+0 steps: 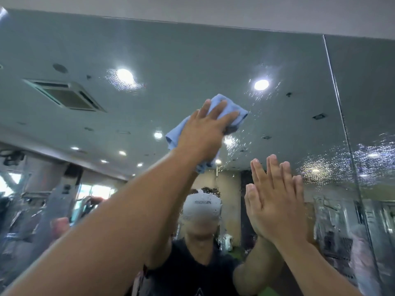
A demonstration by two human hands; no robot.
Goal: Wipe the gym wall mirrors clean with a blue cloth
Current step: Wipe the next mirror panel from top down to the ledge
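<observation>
The wall mirror fills the view. My left hand reaches up and presses a crumpled blue cloth flat against the glass with straight fingers. The cloth sticks out above the fingertips and hangs below the wrist. My right hand lies flat on the mirror lower down and to the right, fingers straight and pointing up, meeting its own reflection. Wet droplets speckle the glass right of the cloth.
A vertical seam joins this panel to another mirror panel on the right, which carries a patch of droplets. The wall above the mirror's top edge is plain. Ceiling lights, an air vent and gym machines show as reflections.
</observation>
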